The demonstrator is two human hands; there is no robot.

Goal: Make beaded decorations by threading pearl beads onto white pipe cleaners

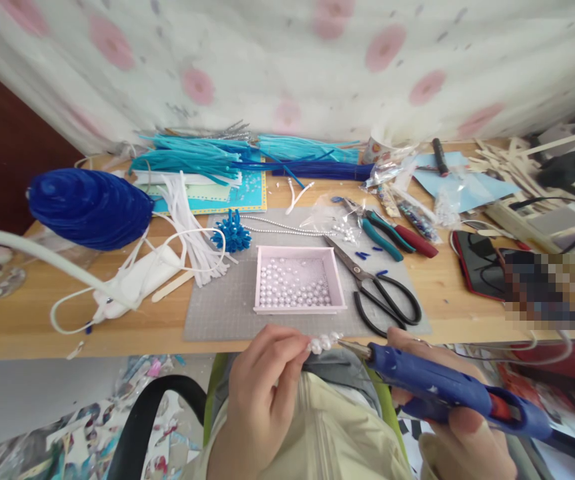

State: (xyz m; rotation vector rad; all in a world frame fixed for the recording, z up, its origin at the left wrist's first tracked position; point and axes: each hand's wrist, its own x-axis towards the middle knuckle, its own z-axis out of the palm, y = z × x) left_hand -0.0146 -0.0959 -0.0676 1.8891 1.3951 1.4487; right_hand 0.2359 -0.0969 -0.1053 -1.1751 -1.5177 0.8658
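My left hand [272, 380] pinches a small cluster of white pearl beads [323, 343] just beyond the table's front edge. In my right hand [472, 427] is a blue hot glue gun [432, 377], its metal nozzle pointing left at the beads. The nozzle tip is very close to the cluster; I cannot tell whether they touch. A pale pink box [338, 283] of loose pearl beads stands on the grey cutting mat [227, 303] just past my hands. Black-handled scissors [392, 300] lie to the right of that box.
Pliers [392, 233] lie behind the scissors. At the left are a wound blue cone [90, 207], a white power strip [137, 283] with cords and white pipe cleaners [192, 233]. Blue pipe cleaners [192, 157] line the back. Phones [480, 263] and wooden sticks [512, 160] occupy the right.
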